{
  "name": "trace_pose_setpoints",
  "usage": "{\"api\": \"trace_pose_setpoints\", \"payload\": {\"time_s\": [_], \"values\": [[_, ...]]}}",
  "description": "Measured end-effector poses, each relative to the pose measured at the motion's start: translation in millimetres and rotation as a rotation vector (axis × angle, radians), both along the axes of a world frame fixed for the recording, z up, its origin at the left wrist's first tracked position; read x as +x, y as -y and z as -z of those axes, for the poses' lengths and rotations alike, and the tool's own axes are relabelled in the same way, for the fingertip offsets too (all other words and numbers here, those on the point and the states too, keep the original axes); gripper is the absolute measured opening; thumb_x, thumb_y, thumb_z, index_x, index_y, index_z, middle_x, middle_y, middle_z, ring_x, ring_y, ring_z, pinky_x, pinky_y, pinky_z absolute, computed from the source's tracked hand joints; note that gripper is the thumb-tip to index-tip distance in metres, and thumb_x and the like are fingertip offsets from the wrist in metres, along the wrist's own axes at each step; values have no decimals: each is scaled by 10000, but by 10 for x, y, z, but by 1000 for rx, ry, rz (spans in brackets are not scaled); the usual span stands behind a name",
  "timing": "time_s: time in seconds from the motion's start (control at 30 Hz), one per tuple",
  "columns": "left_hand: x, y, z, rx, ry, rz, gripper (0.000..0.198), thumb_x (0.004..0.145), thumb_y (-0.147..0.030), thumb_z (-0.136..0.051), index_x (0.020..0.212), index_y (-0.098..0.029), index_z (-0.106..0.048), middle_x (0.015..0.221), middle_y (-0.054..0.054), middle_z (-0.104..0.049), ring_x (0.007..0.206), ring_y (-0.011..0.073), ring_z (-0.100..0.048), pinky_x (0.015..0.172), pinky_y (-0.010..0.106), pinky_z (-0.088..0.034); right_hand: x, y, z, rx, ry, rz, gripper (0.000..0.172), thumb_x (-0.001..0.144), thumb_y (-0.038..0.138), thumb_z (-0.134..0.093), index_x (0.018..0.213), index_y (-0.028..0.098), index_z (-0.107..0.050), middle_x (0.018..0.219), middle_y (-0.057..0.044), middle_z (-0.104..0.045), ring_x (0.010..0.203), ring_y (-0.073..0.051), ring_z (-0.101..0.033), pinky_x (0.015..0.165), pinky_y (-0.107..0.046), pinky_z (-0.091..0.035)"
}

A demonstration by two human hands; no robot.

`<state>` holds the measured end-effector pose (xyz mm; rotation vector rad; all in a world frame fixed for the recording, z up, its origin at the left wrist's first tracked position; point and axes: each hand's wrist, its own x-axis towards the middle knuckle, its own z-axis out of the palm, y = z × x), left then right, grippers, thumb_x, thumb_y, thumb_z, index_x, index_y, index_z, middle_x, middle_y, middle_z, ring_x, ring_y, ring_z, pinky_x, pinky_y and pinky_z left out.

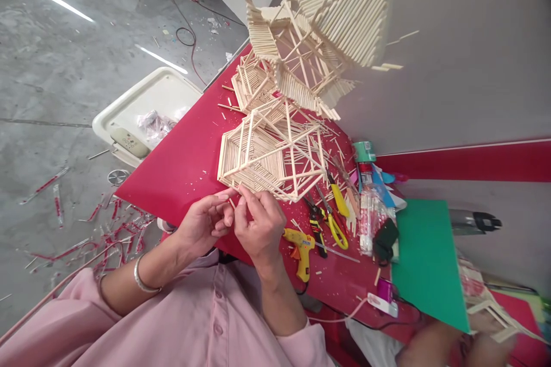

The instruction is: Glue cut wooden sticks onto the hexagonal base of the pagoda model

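My right hand (pixel 260 226) is closed in a pinch, and a short thin wooden stick (pixel 233 203) shows at its fingers. Close beside it my left hand (pixel 206 218) has its fingers bent together; what its fingertips hold is too small to make out. Both hands are just in front of the near edge of a hexagonal wooden-stick frame (pixel 291 143), whose base is filled with rows of sticks. Behind that frame stands a taller stick model with slatted roofs (pixel 350 8). A yellow glue gun (pixel 300 252) lies just right of my right hand.
Pliers with yellow handles (pixel 336 231), a black-and-yellow cutter (pixel 317 226) and loose sticks lie on the red table (pixel 172 169). A green board (pixel 430 264) is at the right, near another person's blurred arm (pixel 434 347). A white lidded bin (pixel 150 92) stands left; wrappers litter the floor.
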<state>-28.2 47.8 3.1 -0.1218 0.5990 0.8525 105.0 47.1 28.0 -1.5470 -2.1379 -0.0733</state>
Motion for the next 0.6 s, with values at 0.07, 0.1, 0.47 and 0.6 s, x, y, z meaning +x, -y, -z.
{"api": "trace_pose_setpoints", "payload": {"time_s": [0.07, 0.1, 0.47, 0.6], "values": [[0, 6, 1, 3, -4, -1, 302, 697, -287, -701, 955, -129, -707, 462, -8, -561, 376, 65, -358, 399, 178, -183, -2, -3, -7, 3, 0, -6, 298, 897, 129, -510, 1091, 175, -732, 732, -25, -607, 683, -136, -565, 683, -264, -471], [-1, 9, 1, 5, -9, -2, 304, 701, -291, -702, 958, -130, -708, 464, -7, -564, 377, 65, -360, 399, 180, -182, -2, -5, -11, 1, 2, -7, 298, 897, 129, -511, 1092, 174, -732, 731, -24, -606, 682, -137, -564, 683, -264, -472], [1, 24, -36, 5, -53, -18, 301, 713, -301, -702, 958, -126, -708, 467, -4, -569, 381, 72, -374, 402, 187, -207, -9, -17, -47, 25, 31, -29, 282, 913, 129, -501, 1083, 156, -725, 700, -19, -595, 671, -142, -555, 670, -271, -462], [3, 14, -35, 12, -61, -21, 300, 708, -302, -703, 954, -129, -707, 463, -7, -565, 379, 72, -373, 400, 186, -204, -2, -12, -43, 3, 52, -20, 289, 916, 138, -497, 1092, 171, -724, 709, -19, -603, 685, -141, -558, 679, -270, -459]]}}
